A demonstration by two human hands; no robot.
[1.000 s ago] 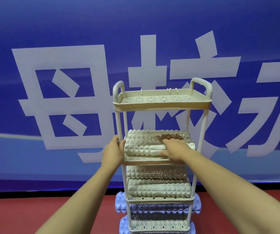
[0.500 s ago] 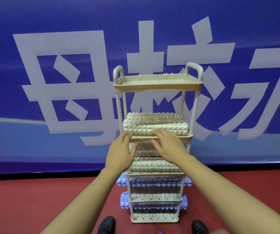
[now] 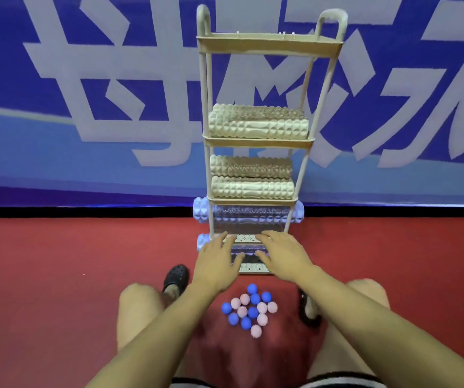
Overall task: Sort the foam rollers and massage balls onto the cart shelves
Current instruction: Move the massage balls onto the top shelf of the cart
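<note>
**A:** Looking through the head view, your hands have dropped from the second shelf, where they were a second ago, to the foot of the cart (image 3: 307, 141). Your left hand (image 3: 216, 261) and right hand (image 3: 284, 257) both lie spread with nearly straight fingers, holding nothing, in front of the lowest shelves.

**B:** So what does that tell you about the rollers?

**A:** I'd judge them done. The beige foam rollers (image 3: 258, 127) lie on the second and third shelves, the lilac foam rollers (image 3: 249, 217) on the two below, their ends sticking out past the posts. The massage balls (image 3: 249, 310), blue and pink, are still clustered on the red floor (image 3: 57, 275) between your knees, near the cart's base. The top shelf (image 3: 268, 46) shows nothing above its rim, though you can't see into it from here.

**B:** And room to work?

**A:** The balls sit just under your forearms, with open floor to either side. Your black shoes (image 3: 176, 278) flank the cluster closely, so a nudged ball could roll off. The cart stands near the blue banner (image 3: 85, 79) behind it; approach from the front. The top shelf is high above the balls, and its raised rim should keep them in.
</note>
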